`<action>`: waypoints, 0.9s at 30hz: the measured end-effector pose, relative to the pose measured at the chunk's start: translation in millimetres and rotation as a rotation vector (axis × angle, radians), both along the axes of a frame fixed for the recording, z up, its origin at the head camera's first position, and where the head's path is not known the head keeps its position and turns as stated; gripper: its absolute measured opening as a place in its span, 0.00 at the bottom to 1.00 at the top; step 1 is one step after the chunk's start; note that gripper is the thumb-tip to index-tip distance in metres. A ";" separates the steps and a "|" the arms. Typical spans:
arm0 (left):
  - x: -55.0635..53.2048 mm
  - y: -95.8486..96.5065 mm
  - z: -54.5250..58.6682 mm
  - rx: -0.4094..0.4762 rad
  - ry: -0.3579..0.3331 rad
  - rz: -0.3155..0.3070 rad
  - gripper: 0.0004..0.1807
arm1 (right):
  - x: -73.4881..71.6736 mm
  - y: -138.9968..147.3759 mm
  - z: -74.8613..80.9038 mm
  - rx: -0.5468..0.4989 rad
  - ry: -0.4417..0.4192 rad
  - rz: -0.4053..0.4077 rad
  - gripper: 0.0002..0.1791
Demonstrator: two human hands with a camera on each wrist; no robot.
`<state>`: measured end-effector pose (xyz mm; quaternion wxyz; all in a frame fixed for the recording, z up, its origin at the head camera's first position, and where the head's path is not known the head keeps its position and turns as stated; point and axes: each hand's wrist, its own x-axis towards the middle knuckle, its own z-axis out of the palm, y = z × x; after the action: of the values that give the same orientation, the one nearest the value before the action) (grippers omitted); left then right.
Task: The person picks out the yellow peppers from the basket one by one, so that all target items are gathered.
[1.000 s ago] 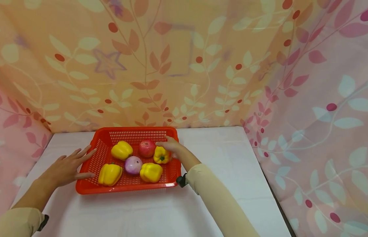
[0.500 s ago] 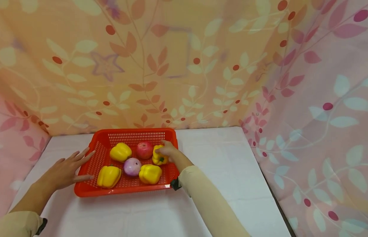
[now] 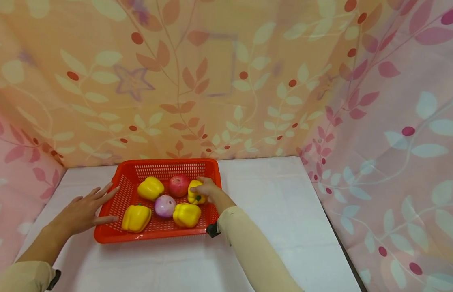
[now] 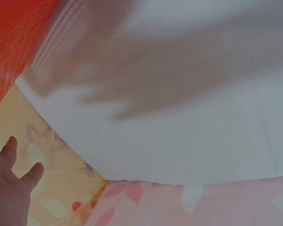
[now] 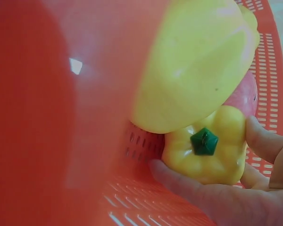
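Gripping the yellow pepper [image 5: 205, 162] in the right part of the red basket [image 3: 149, 234] is, in my judgement, the step in hand. Your right hand [image 3: 209, 189] is narrowed to the pepper's width, holding it with digits on opposite sides; the green stem shows in the right wrist view. The pepper sits just right of the pomegranate [image 3: 179, 186], on the far side of the near-right pepper [image 3: 187, 215]. Whether it has left the basket floor cannot be told. Your left hand [image 3: 82, 211] is spread wide at the left rim, fingers around nothing; firm contact there cannot be confirmed. The far-left pepper [image 3: 151, 188], near-left pepper [image 3: 136, 219] and 1 purple round item [image 3: 165, 207] lie ungripped. The next move likely calls for you to firm up those digits, then draw the pepper upward, clearing its 2 close neighbours.
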<state>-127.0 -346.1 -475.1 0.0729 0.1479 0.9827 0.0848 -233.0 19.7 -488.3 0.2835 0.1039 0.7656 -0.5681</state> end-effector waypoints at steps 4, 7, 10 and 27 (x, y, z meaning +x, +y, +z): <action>-1.4 0.5 0.4 0.002 0.002 -0.003 0.55 | -1.1 0.9 3.4 0.007 -0.014 0.003 0.35; -1.7 1.8 1.3 0.004 0.003 -0.007 0.55 | -2.0 1.5 6.6 0.020 -0.019 0.013 0.34; -2.2 2.4 2.2 0.002 -0.002 -0.005 0.55 | -3.9 2.2 10.2 0.034 -0.020 0.028 0.34; -1.1 0.7 -0.4 -0.009 -0.016 0.006 0.57 | -21.7 25.1 63.9 -0.002 0.173 0.187 0.36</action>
<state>-128.1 -345.4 -475.4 0.0810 0.1440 0.9829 0.0815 -254.7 44.8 -424.5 0.2682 -0.0177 0.7931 -0.5466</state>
